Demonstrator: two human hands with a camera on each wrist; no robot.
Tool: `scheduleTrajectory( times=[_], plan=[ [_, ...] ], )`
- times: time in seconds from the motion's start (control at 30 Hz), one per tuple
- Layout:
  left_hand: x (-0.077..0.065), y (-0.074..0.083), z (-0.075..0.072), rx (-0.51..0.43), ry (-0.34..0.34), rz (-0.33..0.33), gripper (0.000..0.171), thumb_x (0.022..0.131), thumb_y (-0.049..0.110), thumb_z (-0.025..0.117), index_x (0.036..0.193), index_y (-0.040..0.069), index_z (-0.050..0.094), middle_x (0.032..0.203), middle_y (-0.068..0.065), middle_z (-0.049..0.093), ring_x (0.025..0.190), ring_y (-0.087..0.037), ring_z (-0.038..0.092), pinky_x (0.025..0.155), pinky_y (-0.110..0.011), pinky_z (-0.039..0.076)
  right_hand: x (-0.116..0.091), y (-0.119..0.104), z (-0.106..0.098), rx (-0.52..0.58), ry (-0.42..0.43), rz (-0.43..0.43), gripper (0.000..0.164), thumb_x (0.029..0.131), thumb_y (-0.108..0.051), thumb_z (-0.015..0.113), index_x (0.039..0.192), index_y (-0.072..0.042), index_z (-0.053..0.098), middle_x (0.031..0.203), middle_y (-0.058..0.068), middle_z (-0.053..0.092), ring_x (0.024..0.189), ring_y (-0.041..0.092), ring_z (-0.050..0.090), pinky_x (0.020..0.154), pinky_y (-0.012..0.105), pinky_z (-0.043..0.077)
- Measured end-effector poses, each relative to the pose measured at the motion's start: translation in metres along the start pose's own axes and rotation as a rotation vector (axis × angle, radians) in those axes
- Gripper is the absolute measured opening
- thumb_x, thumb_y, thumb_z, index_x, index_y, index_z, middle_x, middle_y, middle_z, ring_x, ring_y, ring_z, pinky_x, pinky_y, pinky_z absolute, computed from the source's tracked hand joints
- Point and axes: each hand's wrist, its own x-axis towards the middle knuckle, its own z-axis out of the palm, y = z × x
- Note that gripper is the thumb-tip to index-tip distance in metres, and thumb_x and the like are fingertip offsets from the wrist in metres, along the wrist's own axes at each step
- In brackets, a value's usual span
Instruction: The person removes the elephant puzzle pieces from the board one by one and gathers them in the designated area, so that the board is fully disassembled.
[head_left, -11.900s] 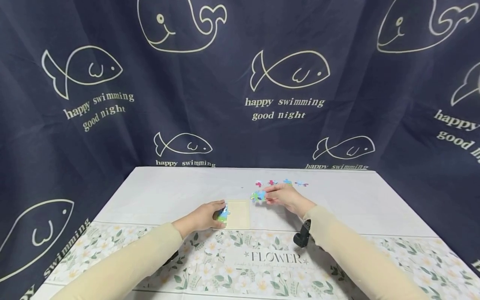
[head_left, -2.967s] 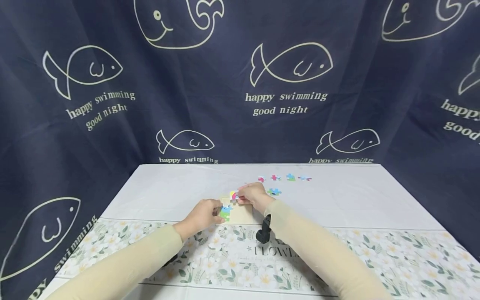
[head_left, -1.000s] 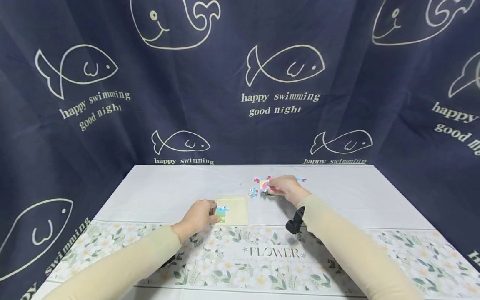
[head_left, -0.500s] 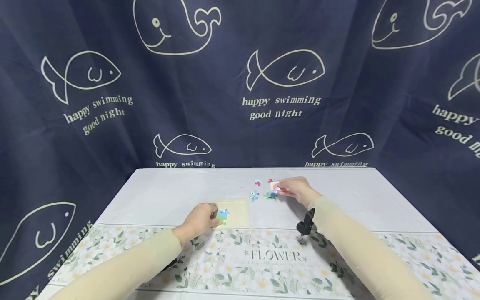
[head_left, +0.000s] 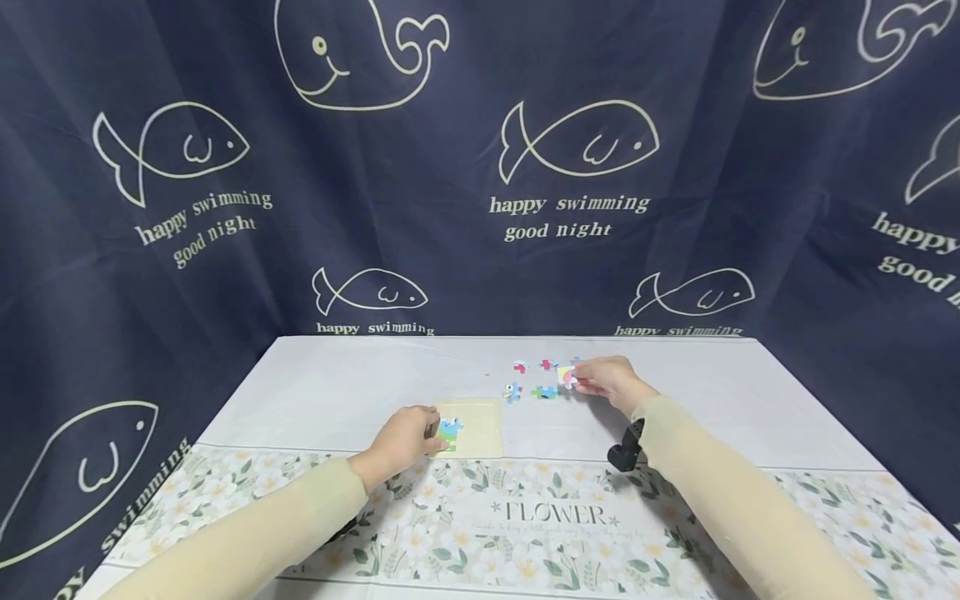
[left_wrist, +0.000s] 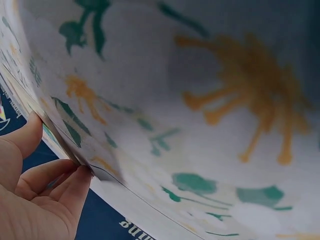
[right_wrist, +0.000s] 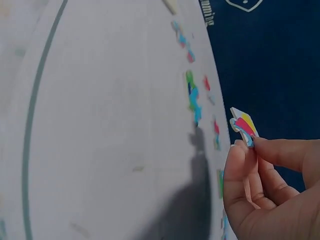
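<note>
In the head view my left hand (head_left: 403, 437) grips the left edge of a cream puzzle tray (head_left: 482, 429), its thumb lying over the rim. Joined blue-and-green pieces (head_left: 450, 431) fill part of the tray's left side, partly behind that hand. My right hand (head_left: 611, 383) pinches a jigsaw piece (head_left: 566, 377) printed yellow, pink and white. The right wrist view shows this puzzle piece (right_wrist: 244, 127) between thumb and fingertips, raised off the table. Below and left of it lie a blue-green piece (head_left: 545, 392) and a blue piece (head_left: 513, 392).
Behind these, a row of loose pieces includes a pink-and-white one (head_left: 520, 367) and a pink-and-blue one (head_left: 547, 364); my right hand hides part of the row. A white cloth with a flower-print band (head_left: 420, 517) covers the table. A dark blue fish-print curtain (head_left: 450, 250) hangs behind.
My right hand held the yellow-pink piece over the tray three seconds ago; it has since carried it right, above the loose pieces. My left hand stays at the tray's left edge.
</note>
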Motion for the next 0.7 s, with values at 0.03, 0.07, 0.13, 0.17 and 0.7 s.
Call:
scheduleTrajectory(
  times=[0.03,0.07,0.13,0.17,0.7],
  plan=[
    [0.000,0.000,0.000,0.001,0.002,0.002,0.035,0.081,0.027,0.077,0.062,0.013,0.050,0.121,-0.015,0.067,0.081,-0.019,0.063,0.070,-0.030,0.050,0.000,0.002,-0.002,0.001,0.007,0.001,0.044,0.088,0.009,0.059,0.129,0.020,0.046,0.068,-0.002,0.066,0.059,0.003,0.064,0.065,0.017,0.059],
    [-0.001,0.001,-0.001,0.001,0.003,0.004,0.035,0.081,0.027,0.077,0.062,0.013,0.050,0.121,-0.016,0.067,0.079,-0.018,0.062,0.069,-0.030,0.050,0.001,0.004,-0.003,0.003,0.014,0.005,0.045,0.088,0.010,0.060,0.129,0.020,0.046,0.068,-0.002,0.065,0.059,0.003,0.064,0.065,0.018,0.059],
    [-0.002,0.001,-0.001,0.012,0.011,0.009,0.036,0.081,0.028,0.077,0.062,0.013,0.050,0.123,-0.016,0.066,0.088,-0.021,0.066,0.074,-0.031,0.053,0.002,0.008,-0.006,0.008,0.028,0.016,0.047,0.087,0.010,0.060,0.130,0.020,0.045,0.069,-0.001,0.065,0.058,0.004,0.064,0.064,0.018,0.060],
    [-0.002,0.001,-0.001,0.008,0.012,0.010,0.036,0.081,0.028,0.076,0.062,0.013,0.050,0.124,-0.016,0.066,0.088,-0.022,0.066,0.074,-0.032,0.053,0.003,0.009,-0.008,0.007,0.037,0.027,0.047,0.087,0.010,0.060,0.130,0.020,0.045,0.069,-0.001,0.065,0.057,0.005,0.064,0.065,0.019,0.060],
    [-0.001,-0.002,0.001,-0.001,0.013,0.006,0.035,0.083,0.029,0.075,0.062,0.014,0.051,0.128,-0.017,0.063,0.109,-0.031,0.065,0.080,-0.035,0.055,0.015,0.020,-0.013,-0.188,0.116,0.037,0.038,0.084,0.010,0.063,0.120,0.021,0.056,0.060,-0.001,0.064,0.050,0.005,0.062,0.055,0.019,0.059]
  ],
)
